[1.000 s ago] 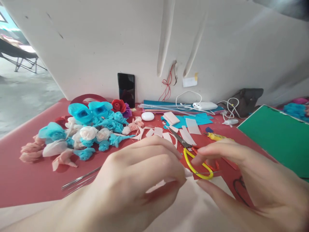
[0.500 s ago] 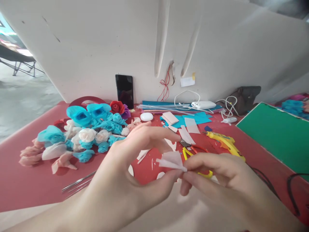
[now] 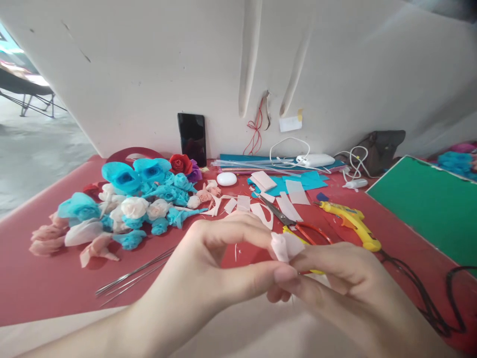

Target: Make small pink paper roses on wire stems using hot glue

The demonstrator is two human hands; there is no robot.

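A small pale pink piece of crepe paper (image 3: 283, 246), rolled at its left end, is pinched between my two hands in front of the red table. My left hand (image 3: 219, 263) has its index fingertip against the rolled end and its thumb below. My right hand (image 3: 345, 283) grips the lower right of the paper between thumb and fingers. A thin wire-like end seems to show beneath the fingers. Just behind the hands lie red-handled scissors (image 3: 313, 231) and a yellow-handled tool, partly hidden by the right hand.
Blue, white and pink paper flowers (image 3: 134, 208) are heaped at the left, near metal wires (image 3: 136, 271). Cut paper strips (image 3: 288, 206) and blue sheets (image 3: 305, 181) lie behind. A yellow glue gun (image 3: 348, 219) with a black cord and a green board (image 3: 428, 214) are right.
The paper, spread flat with a folded edge before, is now curled into a small roll. My left index finger has come down onto it, uncovering the scissors and paper scraps behind.
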